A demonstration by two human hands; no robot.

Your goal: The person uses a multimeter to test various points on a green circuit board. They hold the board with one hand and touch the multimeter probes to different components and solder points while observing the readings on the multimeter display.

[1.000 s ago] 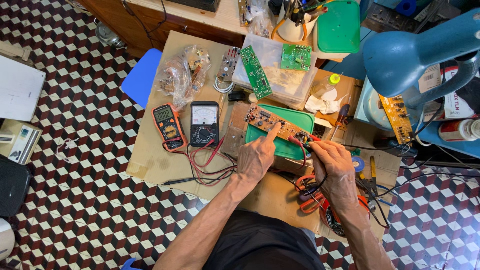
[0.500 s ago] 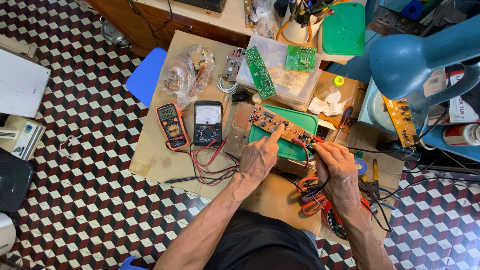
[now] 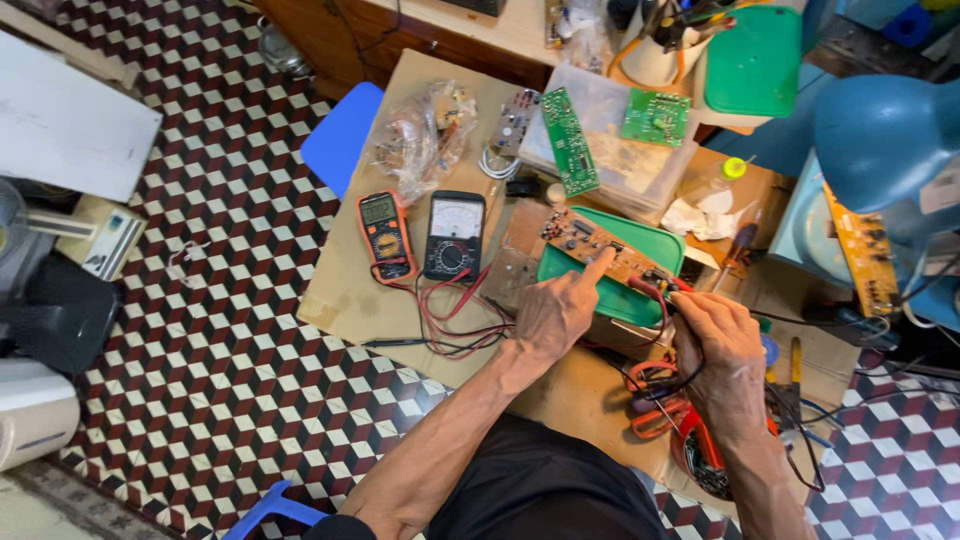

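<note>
Little moved: left hand [image 3: 552, 312] forefinger on brown circuit board [image 3: 610, 252], right hand [image 3: 722, 335] grip grasping red probe [image 3: 652, 289].

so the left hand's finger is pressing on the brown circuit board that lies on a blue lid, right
Not quite: the lid is green, not blue. The head view shows the left hand with its forefinger on the brown circuit board, which lies on that green lid.

We take this for an electronics repair workshop: low table [image 3: 350, 300] with two multimeters [image 3: 385, 235], loose circuit boards [image 3: 570, 155], test leads [image 3: 450, 320], pliers [image 3: 655, 415], blue desk lamp [image 3: 885, 140].
</note>
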